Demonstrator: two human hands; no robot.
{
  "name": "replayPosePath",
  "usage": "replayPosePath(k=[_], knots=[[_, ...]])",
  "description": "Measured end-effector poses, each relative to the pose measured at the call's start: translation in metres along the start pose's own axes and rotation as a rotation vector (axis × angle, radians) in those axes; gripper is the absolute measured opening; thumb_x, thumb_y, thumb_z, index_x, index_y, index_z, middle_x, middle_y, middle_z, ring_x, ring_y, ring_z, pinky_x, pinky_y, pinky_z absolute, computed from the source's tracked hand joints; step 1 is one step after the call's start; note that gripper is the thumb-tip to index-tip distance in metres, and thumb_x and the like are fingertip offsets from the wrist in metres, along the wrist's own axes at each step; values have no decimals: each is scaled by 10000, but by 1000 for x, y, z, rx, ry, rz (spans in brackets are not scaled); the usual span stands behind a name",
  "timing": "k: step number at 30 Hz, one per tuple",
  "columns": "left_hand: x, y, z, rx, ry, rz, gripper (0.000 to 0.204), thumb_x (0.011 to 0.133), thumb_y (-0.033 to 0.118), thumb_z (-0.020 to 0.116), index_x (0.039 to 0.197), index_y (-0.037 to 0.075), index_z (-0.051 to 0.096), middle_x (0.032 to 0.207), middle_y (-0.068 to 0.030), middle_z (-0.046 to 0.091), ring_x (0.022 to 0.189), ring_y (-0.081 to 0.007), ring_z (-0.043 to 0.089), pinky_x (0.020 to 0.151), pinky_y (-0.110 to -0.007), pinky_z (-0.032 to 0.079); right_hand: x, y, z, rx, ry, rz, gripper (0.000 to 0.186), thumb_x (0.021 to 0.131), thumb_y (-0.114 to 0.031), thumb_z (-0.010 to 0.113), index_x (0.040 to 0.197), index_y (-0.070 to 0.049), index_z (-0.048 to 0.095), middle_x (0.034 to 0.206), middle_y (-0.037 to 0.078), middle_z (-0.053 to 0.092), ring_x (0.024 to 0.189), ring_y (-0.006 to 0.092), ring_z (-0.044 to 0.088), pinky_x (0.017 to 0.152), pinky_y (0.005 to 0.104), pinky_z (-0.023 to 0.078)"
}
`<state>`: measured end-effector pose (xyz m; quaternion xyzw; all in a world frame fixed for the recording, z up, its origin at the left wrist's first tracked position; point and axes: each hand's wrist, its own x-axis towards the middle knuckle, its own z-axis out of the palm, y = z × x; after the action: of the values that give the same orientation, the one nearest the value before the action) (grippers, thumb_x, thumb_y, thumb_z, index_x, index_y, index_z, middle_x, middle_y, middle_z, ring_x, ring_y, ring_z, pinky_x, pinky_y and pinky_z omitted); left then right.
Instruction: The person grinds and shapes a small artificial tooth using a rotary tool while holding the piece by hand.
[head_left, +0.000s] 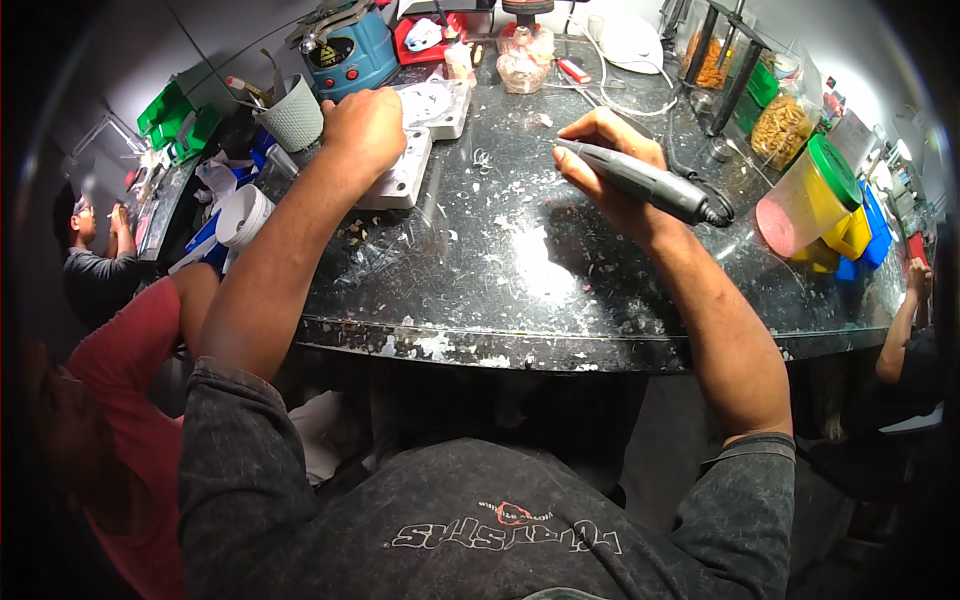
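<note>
My right hand (622, 170) is over the right half of the black workbench (480, 240), wrapped round a dark corded handpiece (650, 183). The handpiece tapers to a tip pointing left, and its cord leaves the thick end at the right. My left hand (365, 128) is a closed fist at the back left. Whatever its fingers hold, if anything, is hidden behind the knuckles. Beside and partly under this hand lie two silvery metal mould blocks, a nearer block (408, 178) and a farther block (452, 108) with a pale round shape on it.
Behind my left hand stand a blue machine (352, 58) and a grey textured cup (292, 112) of tools. A green-lidded tub (812, 195), yellow and blue bins (858, 232) and a black stand (725, 70) occupy the right. Other people sit at both sides, one in a red sleeve (130, 340) close by.
</note>
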<state>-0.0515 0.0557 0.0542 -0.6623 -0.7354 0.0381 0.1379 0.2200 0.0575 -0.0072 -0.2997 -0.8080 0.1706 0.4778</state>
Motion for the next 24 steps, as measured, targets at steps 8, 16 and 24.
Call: replayPosePath(k=[8, 16, 24], knots=[[-4, 3, 20, 43, 277, 105, 133, 694, 62, 641, 804, 1, 685, 825, -202, 695, 852, -346, 678, 795, -476, 468, -1, 2, 0, 35, 12, -12, 215, 832, -186, 726, 959, -47, 623, 803, 85, 685, 727, 155, 678, 674, 288, 538], [-7, -5, 23, -43, 305, 124, 153, 685, 120, 660, 750, -17, 679, 816, -228, 675, 831, -355, 668, 781, -456, 480, -1, 3, -1, 46, -4, -13, 221, 828, -194, 724, 970, -58, 622, 818, 89, 692, 737, 174, 689, 687, 294, 549], [-25, 25, 8, -1403, 128, 416, 167, 872, 132, 662, 912, -29, 680, 946, -134, 695, 889, -222, 672, 831, -317, 513, -1, -4, 1, 107, 56, 38, 232, 825, -180, 740, 990, -52, 637, 875, 93, 704, 788, 164, 698, 723, 289, 555]])
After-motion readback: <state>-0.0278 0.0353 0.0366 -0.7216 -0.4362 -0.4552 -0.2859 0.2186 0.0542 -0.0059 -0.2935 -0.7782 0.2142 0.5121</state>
